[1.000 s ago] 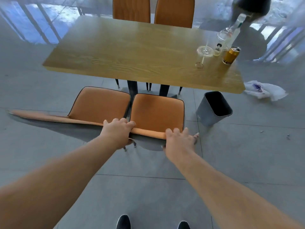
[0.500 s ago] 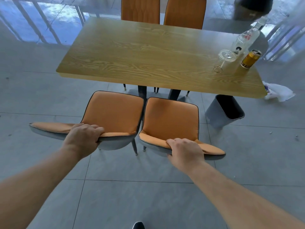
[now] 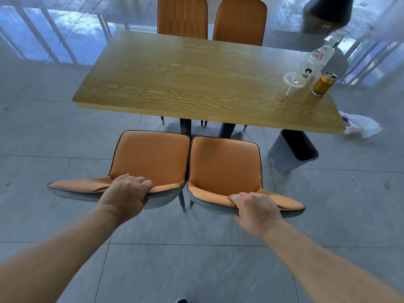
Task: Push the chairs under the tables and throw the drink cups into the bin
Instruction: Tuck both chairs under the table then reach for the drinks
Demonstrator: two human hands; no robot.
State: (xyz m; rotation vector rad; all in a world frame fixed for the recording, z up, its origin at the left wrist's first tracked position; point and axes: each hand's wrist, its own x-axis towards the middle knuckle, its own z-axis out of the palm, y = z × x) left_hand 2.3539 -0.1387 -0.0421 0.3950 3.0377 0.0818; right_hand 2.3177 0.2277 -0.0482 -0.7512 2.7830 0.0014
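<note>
Two orange chairs stand side by side in front of a wooden table [image 3: 185,79], their seats short of its near edge. My left hand [image 3: 126,191] grips the top of the left chair's [image 3: 150,156] backrest. My right hand [image 3: 255,207] grips the top of the right chair's [image 3: 223,162] backrest. On the table's right end stand a clear plastic cup with a lid [image 3: 291,84], a gold can [image 3: 323,84] and a clear bottle [image 3: 317,59]. A grey bin [image 3: 291,150] sits on the floor under the table's right corner.
Two more orange chairs [image 3: 182,18] are tucked in at the table's far side. A crumpled white plastic bag [image 3: 360,125] lies on the grey tiled floor to the right of the table. A glass railing runs along the far left.
Each hand has moved onto its own chair: my left hand shifted left to the left chair's backrest, my right hand holds the right chair's. The view has drawn closer to the table.
</note>
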